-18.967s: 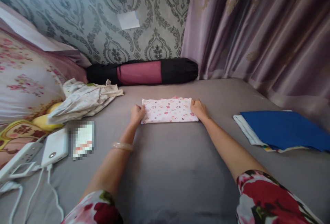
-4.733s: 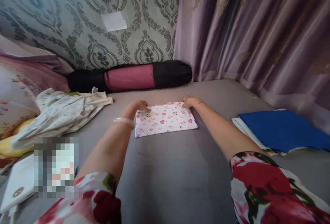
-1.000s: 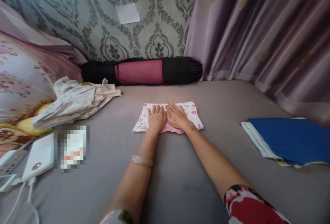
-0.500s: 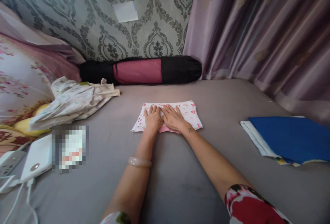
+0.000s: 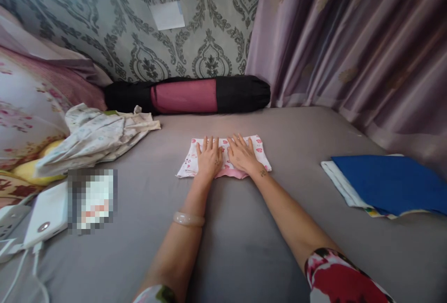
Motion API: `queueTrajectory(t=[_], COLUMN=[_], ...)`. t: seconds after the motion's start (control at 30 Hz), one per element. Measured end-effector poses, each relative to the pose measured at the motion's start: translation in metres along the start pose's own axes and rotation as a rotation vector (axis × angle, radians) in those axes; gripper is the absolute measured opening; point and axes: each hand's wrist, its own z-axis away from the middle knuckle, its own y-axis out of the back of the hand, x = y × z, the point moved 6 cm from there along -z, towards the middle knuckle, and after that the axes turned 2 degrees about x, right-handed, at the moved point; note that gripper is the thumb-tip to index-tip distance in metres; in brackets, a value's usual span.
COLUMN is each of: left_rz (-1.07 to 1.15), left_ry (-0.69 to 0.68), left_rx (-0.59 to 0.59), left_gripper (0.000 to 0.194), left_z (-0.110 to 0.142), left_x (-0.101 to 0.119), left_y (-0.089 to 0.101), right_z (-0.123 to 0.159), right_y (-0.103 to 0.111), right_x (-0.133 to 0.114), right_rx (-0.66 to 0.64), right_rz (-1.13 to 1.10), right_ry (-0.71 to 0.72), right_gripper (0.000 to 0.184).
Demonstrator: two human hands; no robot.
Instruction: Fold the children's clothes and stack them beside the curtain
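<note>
A folded white cloth garment with pink and red prints (image 5: 190, 159) lies flat on the grey bed sheet, a plain pink edge showing at its near side. My left hand (image 5: 209, 158) rests palm down on the left half of the cloth, fingers stretched out and pointing away from me. On the right half, my right hand (image 5: 242, 155) also presses flat with its fingers spread. A narrow strip of cloth shows between the two hands. Neither hand grips anything, and their palms hide part of the print.
Rumpled printed clothes (image 5: 101, 131) lie at left by a floral pillow (image 5: 21, 103). Nearer are a white power bank (image 5: 47, 214) with cables and a power strip (image 5: 12, 219). A black and pink rolled bag (image 5: 185, 96) lines the wall. Folded blue cloth (image 5: 387, 182) sits at right.
My hands have moved slightly apart and a little farther forward on the cloth. The whole view has shifted slightly. The cloth keeps its folded shape.
</note>
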Motion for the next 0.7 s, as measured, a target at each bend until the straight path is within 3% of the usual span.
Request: queueTrajectory(t=[0.13, 0.33, 0.57, 0.7], left_rz=[-0.019, -0.012, 0.006, 0.008], left_ry=[-0.025, -0.02, -0.006, 0.062], left_rx=[-0.081, -0.095, -0.115, -0.051], left_gripper=[0.051, 0.05, 0.05, 0.05], left_z=[0.003, 0.003, 0.0, -0.003], left_x=[0.001, -0.001, -0.002, -0.014], left_y=[-0.013, -0.016, -0.01, 0.0], right_z=[0.004, 0.004, 0.002, 0.0], right_y=[-0.009, -0.015, -0.01, -0.001], right_x=[0.007, 0.006, 0.012, 0.024], right_rx=[-0.049, -0.044, -0.079, -0.026], right_rz=[0.026, 0.048, 0.021, 0.044], right_ry=[-0.028, -0.029, -0.022, -0.077], right_gripper=[0.053, 0.053, 0.054, 0.054])
